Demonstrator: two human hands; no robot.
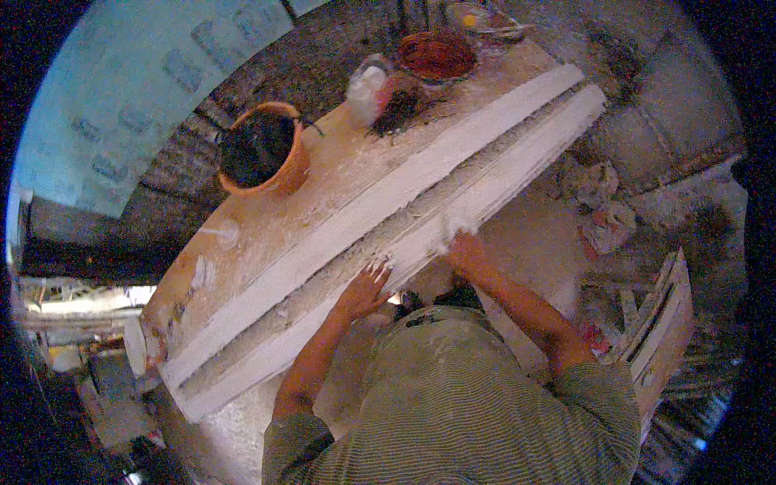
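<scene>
A long white moulding (388, 194), which looks like plaster, lies slantwise across the table, with a rough grey groove between its two pale bands. My left hand (368, 287) rests on its near band, fingers spread and whitened at the tips. Farther right along the same band is my right hand (466, 249), its fingers curled at the near edge. A blurred whitish patch at those fingers hides what they hold, if anything.
Behind the moulding stand an orange bucket (301, 162) with a dark inside, a whitish bag (369, 90) and a reddish-brown basin (436, 56). White lumps lie on the tan tabletop (267, 234). Boards (659, 323) lean at the right; crumpled bags (606, 222) lie beyond the table.
</scene>
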